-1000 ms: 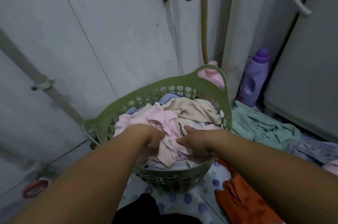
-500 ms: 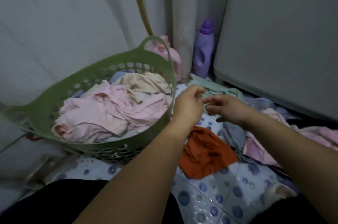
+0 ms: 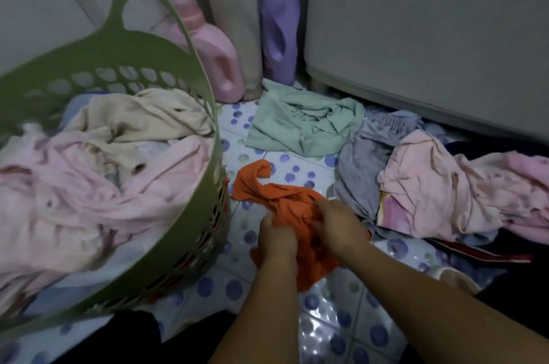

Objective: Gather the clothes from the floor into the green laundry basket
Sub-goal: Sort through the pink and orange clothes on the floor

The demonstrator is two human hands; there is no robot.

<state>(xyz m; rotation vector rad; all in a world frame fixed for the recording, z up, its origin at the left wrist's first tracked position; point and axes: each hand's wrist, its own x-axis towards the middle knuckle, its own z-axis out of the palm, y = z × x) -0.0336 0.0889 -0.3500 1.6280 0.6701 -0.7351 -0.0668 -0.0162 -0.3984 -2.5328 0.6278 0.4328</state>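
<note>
The green laundry basket [image 3: 190, 131] is already partly filled. The orange garment [image 3: 285, 200], on the floor beside it, is grasped by the left hand [image 3: 276, 237] and right hand [image 3: 338, 227]; the mint, grey and pink clothes are not yet gathered.

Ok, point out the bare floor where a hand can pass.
Bare tile shows between the green laundry basket, the mint garment and the orange cloth that both hands grip. More lies near, between the forearms. It is crowded rightward: the grey and pink clothes overlap.
</note>
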